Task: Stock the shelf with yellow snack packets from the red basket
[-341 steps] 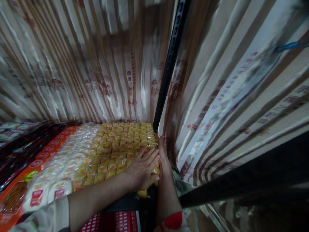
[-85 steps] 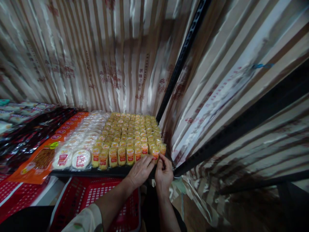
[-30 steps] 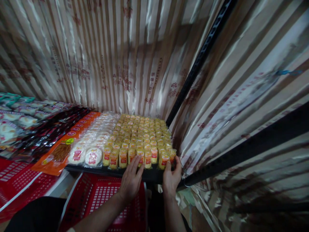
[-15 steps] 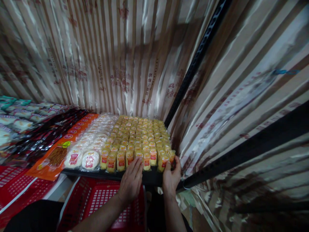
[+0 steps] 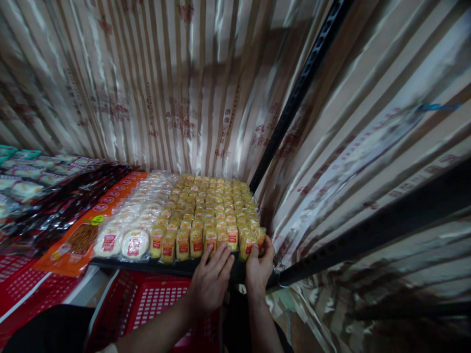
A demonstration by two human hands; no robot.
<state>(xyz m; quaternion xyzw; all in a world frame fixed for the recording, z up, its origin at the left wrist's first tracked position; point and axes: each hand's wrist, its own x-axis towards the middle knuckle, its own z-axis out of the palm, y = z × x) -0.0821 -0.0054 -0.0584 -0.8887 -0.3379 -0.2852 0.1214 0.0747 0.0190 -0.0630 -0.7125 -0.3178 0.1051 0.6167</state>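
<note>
A dark shelf [image 5: 176, 267] carries packaged snacks laid in rows from its front edge to the back. At the right end, reaching the right front corner, stand small yellow packets with red labels [image 5: 209, 211]. Just beside them to the left lie round white cakes in clear wrap [image 5: 127, 240], then orange packets [image 5: 79, 240], then dark glossy packets [image 5: 55, 215] toward the left end.

Glossy clear plastic wraps the yellow snack packs [image 5: 206, 215] and the round white cakes [image 5: 135, 242], catching the light. The striped curtain [image 5: 165, 83] behind is shiny, satin-like cloth. The upright post [image 5: 294, 98] looks like matt black metal, and the red basket [image 5: 154, 304] like moulded plastic mesh.
</note>
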